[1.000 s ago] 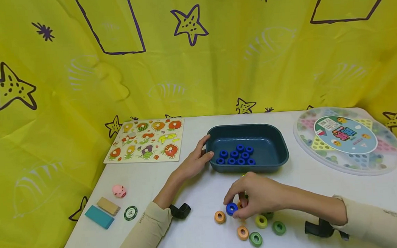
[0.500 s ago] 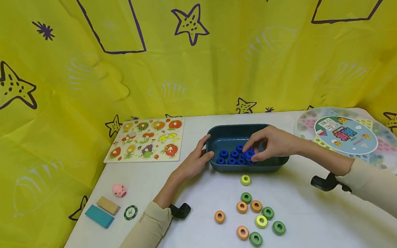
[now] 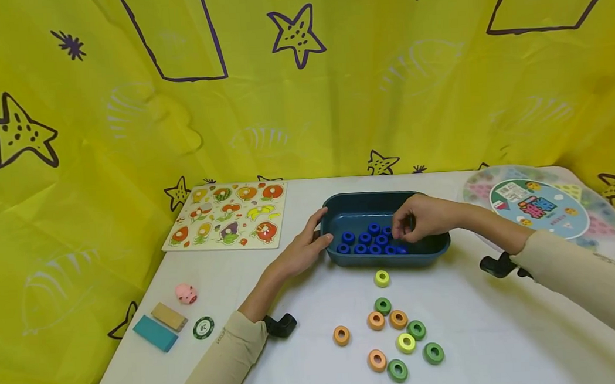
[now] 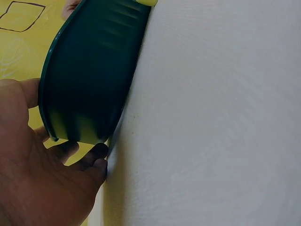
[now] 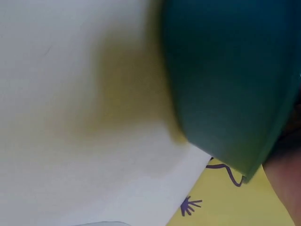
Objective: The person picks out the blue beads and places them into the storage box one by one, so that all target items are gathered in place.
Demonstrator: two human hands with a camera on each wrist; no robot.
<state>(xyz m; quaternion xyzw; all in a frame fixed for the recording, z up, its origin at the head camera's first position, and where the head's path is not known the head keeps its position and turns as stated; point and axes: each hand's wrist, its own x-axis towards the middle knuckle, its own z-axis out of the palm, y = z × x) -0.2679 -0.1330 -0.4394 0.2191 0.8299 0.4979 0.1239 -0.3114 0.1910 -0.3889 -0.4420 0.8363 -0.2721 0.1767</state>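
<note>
My left hand grips the left end of a dark teal tray, thumb over the rim. In the left wrist view that hand has its fingers against the tray's end wall. Several blue rings lie on the tray floor, left of centre and toward the front. My right hand is over the tray's right half, fingers loosely bent, no ring visible in them. One blue piece lies at the front wall below its fingertips. The right wrist view shows mostly the tray's outside.
Loose orange, green and yellow rings lie before the tray. A fruit puzzle board, pink pig, teal block, wooden block and round chip lie left. A round game case lies right.
My right hand carried a blue ring from the loose rings up into the tray, and its fingers have let go of it. My left hand stays on the tray.
</note>
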